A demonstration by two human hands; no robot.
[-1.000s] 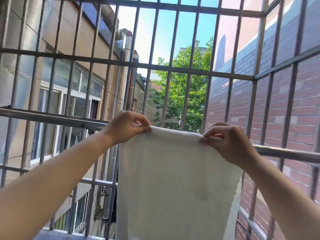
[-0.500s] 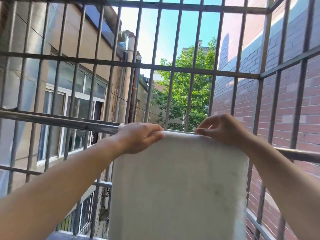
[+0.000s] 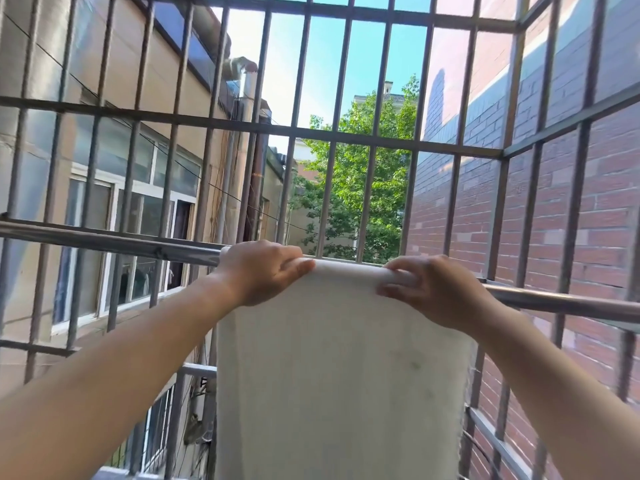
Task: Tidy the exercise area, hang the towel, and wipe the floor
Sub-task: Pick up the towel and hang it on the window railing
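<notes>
At the balcony grille, head view (only view supplied): white towel [image 3: 339, 375] now lies folded over the horizontal steel rail [image 3: 138, 245], top fold wrapped round the bar, near panel hanging straight down towards the bottom of frame. One sec. earlier the top edge was held up free, roughly level with the rail and not over it; half a sec. ago it had reached the bar. Change noted: cloth has gone from hand-carried to rail-borne.

Left hand [image 3: 263, 271]: clenched over the fold at the towel's left end, fingers [image 3: 298, 266] curled on cloth and bar together. Right hand [image 3: 429, 292]: likewise gripping the fold at the right end, fingertips pressing cloth against the rail. Neither hand has let go.

Far panel behind the rail is hidden; cannot tell whether both sides hang even. Faint grey marks visible on near panel.

Window bars [image 3: 367, 195] stand just beyond the rail; brick wall [image 3: 588, 220] to the right.

Assessment: hanging step looks nearly complete, pending release and poss. levelling. Risk: uneven drape could slide off once released. Floor-wipe portion cannot be judged from this view.
</notes>
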